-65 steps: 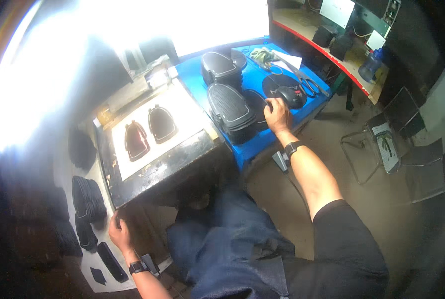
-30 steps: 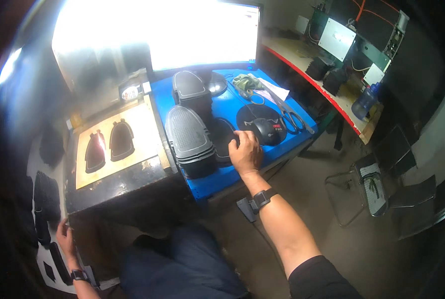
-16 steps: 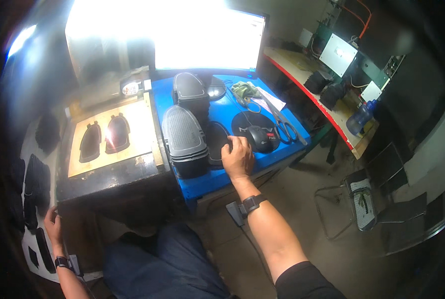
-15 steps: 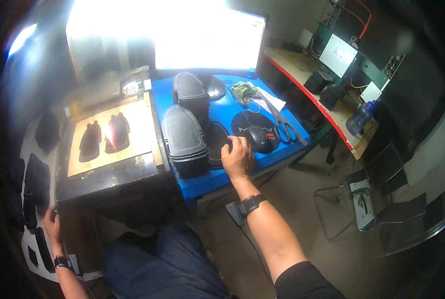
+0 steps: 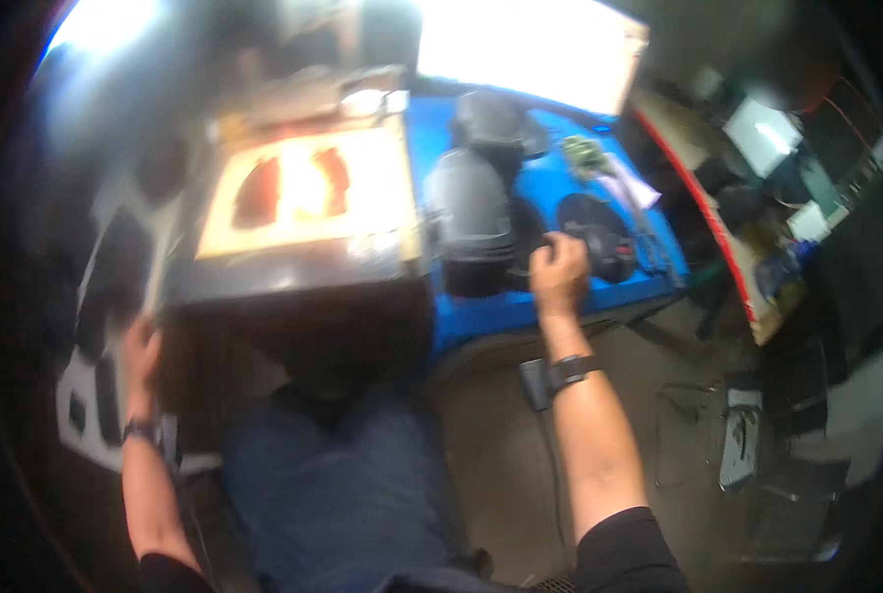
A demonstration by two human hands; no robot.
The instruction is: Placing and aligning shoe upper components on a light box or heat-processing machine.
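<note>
My right hand (image 5: 560, 277) is at the near side of the blue table (image 5: 461, 321), beside a dark flat rounded piece (image 5: 528, 235). Motion smears its fingers, and whether they grip the piece does not show. Just left of it stands a stack of grey-topped, rounded shoe-sole-like pieces (image 5: 471, 208), with a second stack (image 5: 488, 119) behind. My left hand (image 5: 142, 356) is low at the left, thumb apart from the fingers, near the dark bench's left corner, and nothing shows in it. Two dark shapes, one left (image 5: 257, 193) and one right (image 5: 333, 180), lie on a pale board (image 5: 382, 188) under bright glare.
A computer mouse (image 5: 615, 255) and round black pad (image 5: 582, 211) lie right of my hand, with scissors (image 5: 651, 249), green cloth (image 5: 585, 155) and pink paper (image 5: 636, 190). A lit monitor (image 5: 530, 44) stands behind. At right are a red-edged bench (image 5: 708, 203) and folding chair (image 5: 740, 435).
My view has swung left and down, so the tables sit further right and higher, and the picture is blurred. Both hands remain near the same things. The board's shapes now glow reddish under brighter glare.
</note>
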